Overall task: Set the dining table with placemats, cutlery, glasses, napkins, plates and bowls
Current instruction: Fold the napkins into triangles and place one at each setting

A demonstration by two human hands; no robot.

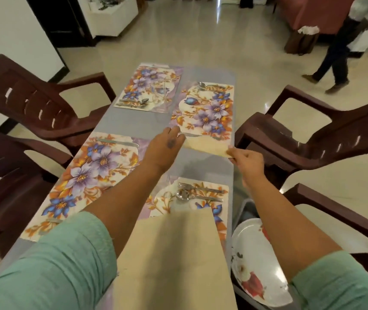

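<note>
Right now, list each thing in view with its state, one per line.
Left hand: open, fingers resting on the far right placemat.
Right hand: pinching that placemat's near corner.
Far right placemat: near corner lifted, spoon at far edge.
Far left placemat: flat, cutlery on it.
Near left placemat: flat.
Near right placemat: fork and spoon on it.
Plate: beside the table, unplaced.

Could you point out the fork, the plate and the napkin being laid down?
fork [197, 188], head view, on its handle.
plate [253, 253], head view, on its white middle.
napkin [205, 145], head view, on its cream face between the hands.
</note>
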